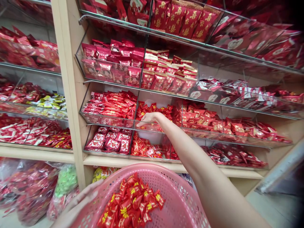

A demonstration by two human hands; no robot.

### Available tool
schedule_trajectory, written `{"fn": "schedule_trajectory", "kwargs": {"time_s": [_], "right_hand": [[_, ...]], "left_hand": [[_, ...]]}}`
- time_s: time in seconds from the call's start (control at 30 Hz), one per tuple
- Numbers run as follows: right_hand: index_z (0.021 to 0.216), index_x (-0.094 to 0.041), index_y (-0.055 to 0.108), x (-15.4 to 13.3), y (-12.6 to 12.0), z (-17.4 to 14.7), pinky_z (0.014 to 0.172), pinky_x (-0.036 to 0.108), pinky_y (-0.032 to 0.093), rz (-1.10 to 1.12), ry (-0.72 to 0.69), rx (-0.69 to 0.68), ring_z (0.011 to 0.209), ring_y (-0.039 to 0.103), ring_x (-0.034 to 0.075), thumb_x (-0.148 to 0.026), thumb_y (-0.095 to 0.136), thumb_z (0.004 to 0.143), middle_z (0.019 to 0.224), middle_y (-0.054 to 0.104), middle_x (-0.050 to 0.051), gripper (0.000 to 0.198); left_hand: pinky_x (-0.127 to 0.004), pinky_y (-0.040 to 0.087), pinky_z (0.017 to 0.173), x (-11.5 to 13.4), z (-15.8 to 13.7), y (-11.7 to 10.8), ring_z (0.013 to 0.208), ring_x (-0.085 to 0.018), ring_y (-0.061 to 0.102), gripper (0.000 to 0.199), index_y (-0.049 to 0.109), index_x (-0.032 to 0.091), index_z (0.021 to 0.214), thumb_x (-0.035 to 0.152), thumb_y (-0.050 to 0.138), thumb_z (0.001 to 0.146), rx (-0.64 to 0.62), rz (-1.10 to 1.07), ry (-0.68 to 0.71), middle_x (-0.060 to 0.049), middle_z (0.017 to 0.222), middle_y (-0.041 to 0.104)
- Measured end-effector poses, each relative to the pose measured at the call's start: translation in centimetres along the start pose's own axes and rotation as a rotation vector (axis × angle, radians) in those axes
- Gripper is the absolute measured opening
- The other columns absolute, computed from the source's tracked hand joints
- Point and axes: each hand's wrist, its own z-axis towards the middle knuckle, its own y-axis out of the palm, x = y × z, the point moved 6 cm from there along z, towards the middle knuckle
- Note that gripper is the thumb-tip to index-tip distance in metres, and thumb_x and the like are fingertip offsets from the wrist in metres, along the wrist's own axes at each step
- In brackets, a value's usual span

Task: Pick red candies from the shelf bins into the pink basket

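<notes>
A pink perforated plastic basket is in front of me, with a heap of red candies with yellow print inside. My left hand holds the basket at its left side, fingers along the outer wall. My right hand reaches over the clear front of a shelf compartment, beside small red-wrapped candies. Its fingers point left and down and look loosely apart, with nothing visible in them. The fingertips are partly blurred against the clear panel.
Clear-fronted shelves carry red packets, long red-wrapped sweets and square red-and-white packs. A wooden upright divides the rack. Filled plastic bags lie on the floor at the left.
</notes>
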Motion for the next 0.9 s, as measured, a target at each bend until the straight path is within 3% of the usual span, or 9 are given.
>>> {"fn": "schedule_trajectory", "kwargs": {"time_s": [0.2,0.47,0.57,0.73,0.8,0.9], "right_hand": [[0.090,-0.017,0.069,-0.2,0.0,-0.7,0.067,0.026,0.044,0.072,0.007,0.026,0.073,0.055,0.015,-0.059,0.069,0.053,0.085,0.064,0.003,0.056],[0.081,-0.018,0.069,1.1,0.4,-0.7,0.054,0.024,0.040,0.311,-0.081,0.069,0.056,0.049,0.011,-0.064,0.064,0.057,0.067,0.061,0.000,0.052],[0.081,-0.018,0.070,1.6,-0.1,-1.1,0.058,0.023,0.040,0.422,-0.113,0.137,0.064,0.052,0.011,-0.062,0.064,0.058,0.081,0.065,0.001,0.050],[0.094,-0.023,0.068,2.8,-0.8,-2.2,0.076,0.026,0.041,0.825,-0.145,0.222,0.094,0.053,0.016,-0.052,0.069,0.061,0.113,0.061,0.002,0.043],[0.093,-0.023,0.067,3.2,-1.2,-3.3,0.081,0.027,0.041,1.049,-0.216,0.269,0.098,0.053,0.015,-0.046,0.069,0.064,0.112,0.061,0.002,0.037],[0.088,-0.022,0.066,3.3,-1.5,-6.2,0.078,0.025,0.044,1.378,-0.388,0.314,0.088,0.057,0.012,-0.043,0.066,0.069,0.100,0.065,0.001,0.029]], "left_hand": [[-0.034,0.020,0.106,-0.4,0.2,0.1,0.125,-0.024,0.034,0.048,0.059,0.031,0.115,0.055,0.051,0.074,-0.030,0.004,-0.016,0.004,0.126,0.049],[-0.034,0.020,0.106,-0.9,-0.1,-0.1,0.126,-0.024,0.033,0.049,0.057,0.032,0.118,0.055,0.051,0.075,-0.026,0.003,-0.034,0.004,0.128,0.047],[-0.033,0.020,0.106,-0.8,-0.2,0.0,0.127,-0.023,0.033,0.048,0.055,0.034,0.119,0.054,0.049,0.076,-0.032,0.007,-0.041,0.006,0.129,0.046],[-0.032,0.019,0.107,-0.8,-0.2,0.1,0.127,-0.022,0.032,0.048,0.055,0.034,0.119,0.054,0.049,0.076,-0.035,0.013,-0.051,0.007,0.130,0.046],[-0.032,0.018,0.107,-0.9,-0.3,0.1,0.127,-0.022,0.032,0.049,0.054,0.033,0.120,0.055,0.049,0.076,-0.030,0.014,-0.059,0.007,0.130,0.045],[-0.032,0.019,0.107,-1.0,-0.3,0.1,0.128,-0.022,0.032,0.051,0.053,0.032,0.121,0.056,0.047,0.077,-0.025,0.014,-0.078,0.006,0.130,0.045]]}}
